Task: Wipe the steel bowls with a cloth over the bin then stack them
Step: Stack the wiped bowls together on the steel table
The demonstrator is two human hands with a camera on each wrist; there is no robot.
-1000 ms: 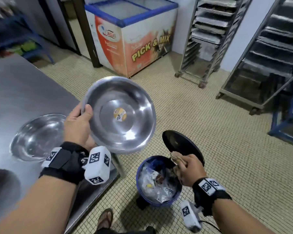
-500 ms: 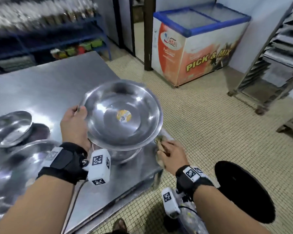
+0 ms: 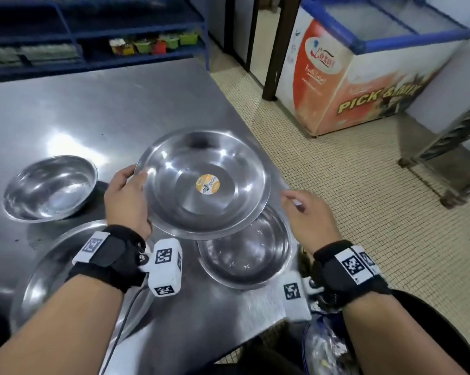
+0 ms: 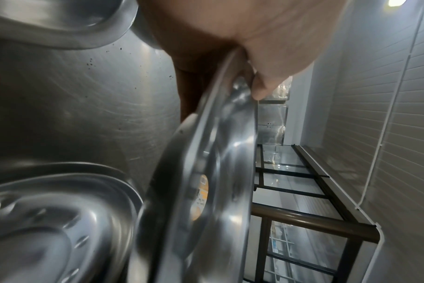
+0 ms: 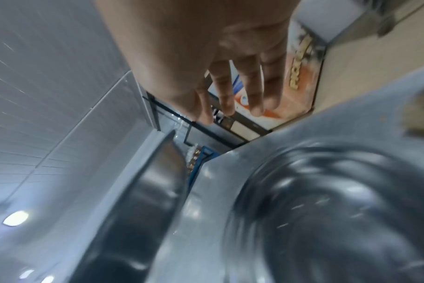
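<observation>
Over the steel table, our left hand pinches the rim of the stickered bowl, thumb inside, holding it tilted above another bowl on the table. Our right hand hovers beside it, fingers spread, empty. Thin, stiff and slick, the bowl seems best gripped at opposite rims.

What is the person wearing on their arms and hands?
Both forearms are bare, with no sleeves or gloves. Each wrist has a black strap carrying white tags printed with black square codes, and a white boxy camera with the same codes. A thin dark cable hangs from the left one.
</observation>
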